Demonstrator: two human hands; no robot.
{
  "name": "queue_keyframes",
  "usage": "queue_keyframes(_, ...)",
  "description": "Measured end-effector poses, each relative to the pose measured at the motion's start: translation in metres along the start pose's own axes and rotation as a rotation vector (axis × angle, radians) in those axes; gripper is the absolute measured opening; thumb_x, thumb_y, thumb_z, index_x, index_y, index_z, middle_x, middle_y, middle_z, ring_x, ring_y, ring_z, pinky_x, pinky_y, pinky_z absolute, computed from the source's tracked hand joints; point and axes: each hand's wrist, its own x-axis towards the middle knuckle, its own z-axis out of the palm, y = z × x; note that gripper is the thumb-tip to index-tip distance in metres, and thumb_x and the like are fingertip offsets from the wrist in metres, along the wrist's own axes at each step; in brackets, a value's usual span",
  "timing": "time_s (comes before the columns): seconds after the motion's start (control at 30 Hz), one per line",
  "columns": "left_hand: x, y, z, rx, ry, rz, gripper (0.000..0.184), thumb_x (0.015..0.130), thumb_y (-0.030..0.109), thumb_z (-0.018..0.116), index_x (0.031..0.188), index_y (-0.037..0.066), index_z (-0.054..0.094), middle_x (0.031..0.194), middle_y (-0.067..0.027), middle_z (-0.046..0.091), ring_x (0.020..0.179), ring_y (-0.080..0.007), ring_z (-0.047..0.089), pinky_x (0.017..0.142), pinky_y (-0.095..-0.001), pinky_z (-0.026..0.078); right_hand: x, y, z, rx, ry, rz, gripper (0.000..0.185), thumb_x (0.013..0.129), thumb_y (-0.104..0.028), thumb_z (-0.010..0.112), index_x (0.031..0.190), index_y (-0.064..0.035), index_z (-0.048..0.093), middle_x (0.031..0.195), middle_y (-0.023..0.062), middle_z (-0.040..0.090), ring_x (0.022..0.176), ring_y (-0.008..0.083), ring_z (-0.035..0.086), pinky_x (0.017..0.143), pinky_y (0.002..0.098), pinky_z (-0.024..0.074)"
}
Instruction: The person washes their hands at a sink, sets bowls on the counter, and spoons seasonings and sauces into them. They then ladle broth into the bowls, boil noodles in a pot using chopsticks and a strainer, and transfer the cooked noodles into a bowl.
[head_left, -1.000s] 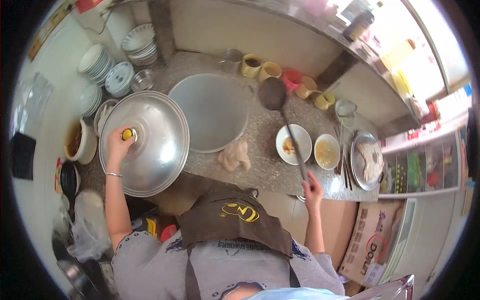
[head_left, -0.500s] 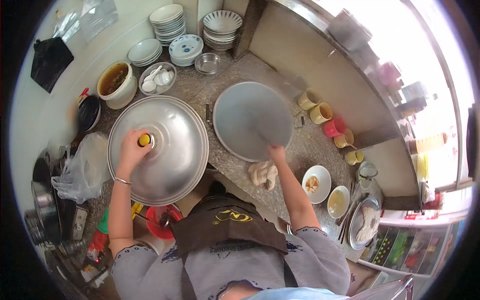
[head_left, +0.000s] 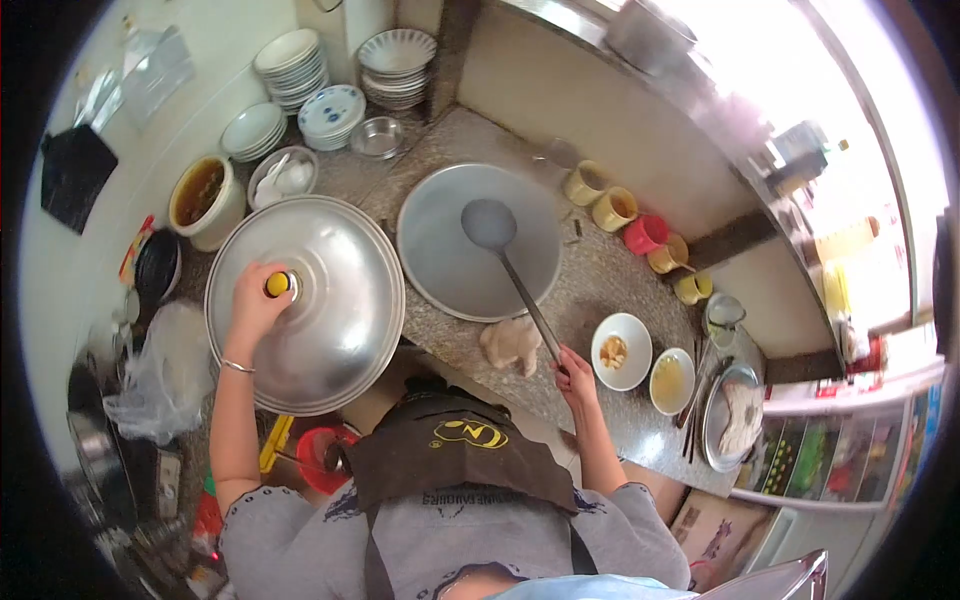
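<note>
Both hands are grasping things: the left hand (head_left: 260, 302) is gripping the yellow-capped knob (head_left: 278, 285) of a lid, and the right hand (head_left: 574, 376) is holding the handle of a ladle. Speckled and broad, the bench (head_left: 600, 280) is carrying most of the things. The silver lid (head_left: 335, 340) is showing left of an uncovered round grey vessel (head_left: 425, 270); what is supporting the lid's underside is hidden. The ladle (head_left: 488, 224) is reaching across the vessel's near rim, its head showing within the opening; whether it is touching the inside cannot be told. Rightward, a metal platter (head_left: 713, 432) is holding something pale and flat. Nearer, a white bowl (head_left: 638, 358) is holding pale chunks. Beside the vessel, a bunched pale cloth (head_left: 512, 345) is lying. Beyond, a red cup (head_left: 645, 234) is standing among yellowish ones.
</note>
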Motion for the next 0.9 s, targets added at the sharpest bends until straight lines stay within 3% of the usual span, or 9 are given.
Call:
queue_keyframes(0.33,0.062,0.056,0.060,-0.068,-0.169,0.280,0.028,0.060,0.006,0.064,0.087,-0.001,0.059,0.086,-0.0153,0.055,0.079,-0.0292,0.055,0.071,-0.0335,0.043,-0.145,-0.031,-0.048,0.199,0.167,-0.171,0.035,0.084,-0.011,0.052,0.117,-0.0026,0.046,0.072,0.0057,0.054,0.040,0.0023,0.031,0.035,0.0154,0.0222)
queue_keyframes(0.53,0.092,0.088,0.111,-0.094,-0.370,0.286,0.035,0.062,0.005,0.064,0.095,-0.003,0.057,0.094,-0.0147,0.057,0.090,-0.0251,0.054,0.078,-0.0311,0.043,-0.223,-0.013,-0.074,0.180,0.370,-0.265,0.037,0.084,-0.013,0.054,0.118,-0.0020,0.046,0.071,0.0042,0.053,0.042,0.0015,0.031,0.037,0.0152,0.0229)
queue_keyframes(0.6,0.101,0.096,0.130,-0.135,-0.322,0.402,0.033,0.060,0.007,0.064,0.092,-0.001,0.060,0.087,-0.0150,0.058,0.082,-0.0293,0.056,0.075,-0.0331,0.044,-0.240,-0.010,-0.080,0.127,0.478,-0.256,0.037,0.083,-0.014,0.054,0.118,-0.0023,0.046,0.070,0.0032,0.053,0.042,0.0012,0.031,0.037,0.0150,0.0228)
queue_keyframes(0.83,0.123,0.135,0.180,-0.082,-0.468,0.408,0.032,0.061,0.009,0.063,0.092,0.000,0.060,0.089,-0.0176,0.059,0.085,-0.0294,0.056,0.076,-0.0330,0.043,-0.271,0.027,-0.096,0.117,0.670,-0.261,0.036,0.082,-0.012,0.055,0.116,-0.0019,0.049,0.067,0.0018,0.053,0.041,0.0007,0.031,0.036,0.0155,0.0223)
queue_keyframes(0.9,0.122,0.156,0.189,-0.044,-0.451,0.498,0.032,0.062,0.009,0.063,0.093,0.001,0.060,0.089,-0.0184,0.060,0.086,-0.0304,0.056,0.077,-0.0339,0.043,-0.277,0.031,-0.095,0.114,0.760,-0.253,0.035,0.081,-0.011,0.056,0.115,-0.0017,0.050,0.066,0.0015,0.054,0.040,0.0004,0.031,0.035,0.0157,0.0224)
